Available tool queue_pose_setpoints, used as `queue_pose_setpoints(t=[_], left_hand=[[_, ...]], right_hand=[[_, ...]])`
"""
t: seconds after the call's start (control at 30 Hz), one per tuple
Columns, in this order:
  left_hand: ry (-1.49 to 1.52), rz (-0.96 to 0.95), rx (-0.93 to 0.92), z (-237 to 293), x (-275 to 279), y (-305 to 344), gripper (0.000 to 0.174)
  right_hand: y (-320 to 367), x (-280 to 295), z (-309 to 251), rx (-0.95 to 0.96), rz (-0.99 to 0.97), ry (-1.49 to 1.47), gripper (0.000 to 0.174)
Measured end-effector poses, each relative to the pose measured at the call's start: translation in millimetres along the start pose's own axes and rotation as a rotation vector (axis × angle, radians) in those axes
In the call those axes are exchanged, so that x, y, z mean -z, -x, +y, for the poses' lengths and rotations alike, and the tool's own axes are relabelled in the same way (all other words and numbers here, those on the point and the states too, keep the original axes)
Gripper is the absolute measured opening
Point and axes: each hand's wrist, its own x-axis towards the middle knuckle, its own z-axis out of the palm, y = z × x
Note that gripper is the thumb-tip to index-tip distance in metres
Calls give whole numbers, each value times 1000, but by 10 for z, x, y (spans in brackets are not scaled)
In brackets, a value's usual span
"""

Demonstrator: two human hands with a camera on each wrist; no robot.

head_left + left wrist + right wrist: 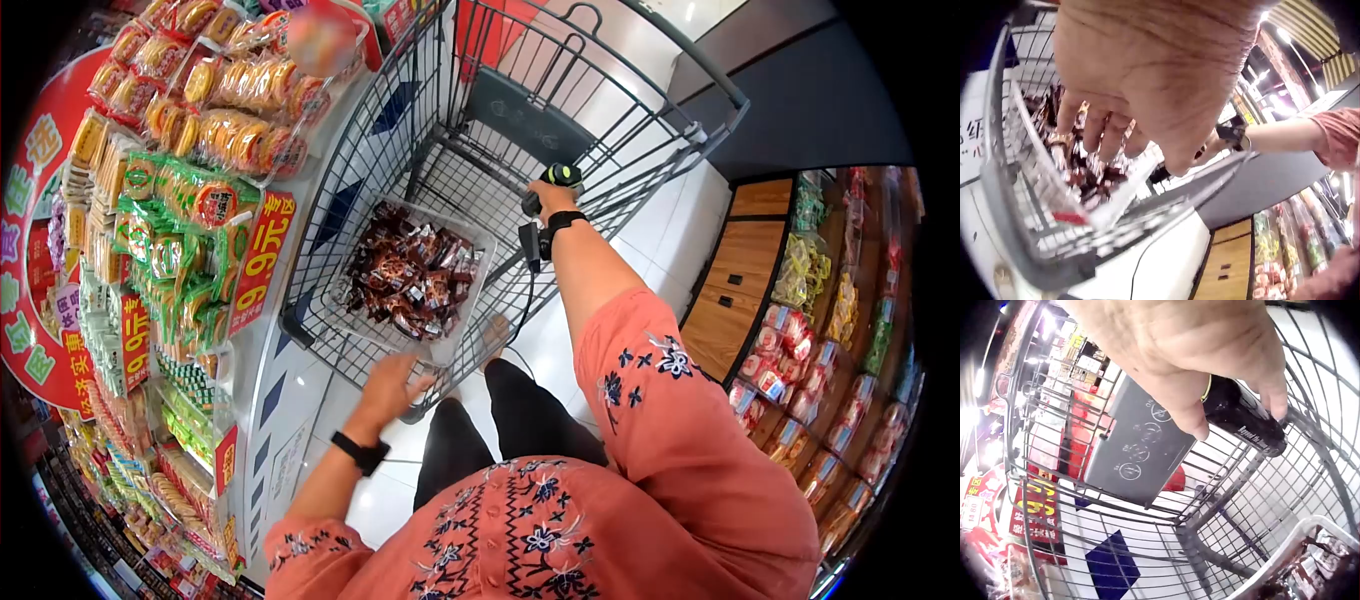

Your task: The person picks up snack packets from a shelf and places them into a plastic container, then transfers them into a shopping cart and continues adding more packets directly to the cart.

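Note:
My right hand reaches inside the wire shopping cart. It grips a dark cylindrical item with a yellow-green rim and white lettering; its kind I cannot tell. A clear plastic tub full of dark brown wrapped snacks sits in the cart, on the side close to my body. My left hand is at the near edge of the cart and tub, fingers loosely extended and holding nothing. In the left wrist view its fingers overlap the snack packets.
A grey folding seat panel hangs at the cart's far side. Packaged biscuits fill a display at left, with red price signs. At right stand a wooden cabinet and shelves of packaged goods. White tiled floor lies below.

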Motion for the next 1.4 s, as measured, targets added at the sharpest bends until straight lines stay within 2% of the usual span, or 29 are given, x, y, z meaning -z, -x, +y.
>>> queue_pose_setpoints(t=[0.03,0.13,0.23,0.37,0.43,0.5,0.57,0.7,0.77,0.8,0.83,0.9,0.93,1.03,1.07,1.1,1.13,1.17,1.2,1.27,1.33,1.37,1.4], left_hand=[[57,-23,-16,265,59,76,56],[-29,-83,24,278,-307,346,55],[-129,-84,73,295,-496,452,46],[-190,-97,109,219,-620,439,38],[-186,-107,123,221,-616,437,36],[-183,-91,130,220,-628,444,36],[-178,-71,124,219,-644,450,34],[-188,-21,86,225,-632,453,32],[-197,-15,78,218,-642,450,32],[-198,-28,88,209,-661,456,33],[-200,-39,97,193,-676,460,33],[-200,-68,95,156,-694,473,38],[-200,-81,93,149,-676,478,40],[-117,-4,-59,211,-451,398,51],[-42,-64,99,282,-320,307,63],[73,105,40,301,-190,205,67],[192,271,-15,323,-58,118,71],[324,264,6,551,306,26,79],[282,373,-87,622,464,-102,84],[293,458,-206,980,945,-245,94],[268,468,-317,1230,1242,-253,105],[284,477,-385,1346,1370,-168,102],[398,438,-375,1327,1368,-125,98]], right_hand=[[-132,-18,75,33,31,16,102],[-568,-61,342,225,72,-2,110],[-545,-80,381,321,165,6,99],[-304,-56,234,256,161,-31,87],[-493,-92,309,402,146,-62,86],[-594,-143,353,395,203,-81,78],[-555,-129,362,454,184,-44,70],[-548,-158,395,544,266,-5,59],[-210,-71,231,572,143,23,57],[-107,-64,184,684,96,-50,53],[7,-46,143,741,136,47,50],[462,77,21,847,92,-55,47],[679,159,-75,886,91,62,45],[1108,360,-211,1021,-143,-9,49],[1241,460,-228,1018,-232,22,53],[1405,542,-238,1074,-263,58,51],[1762,676,-248,1074,-376,38,51],[2202,811,-245,1073,-491,20,50],[2532,911,-201,1075,-544,63,50],[3133,1090,-45,1072,-641,153,50],[3666,1203,205,1000,-796,74,52],[3870,1244,347,961,-850,53,52],[4030,1286,482,933,-860,117,53]])
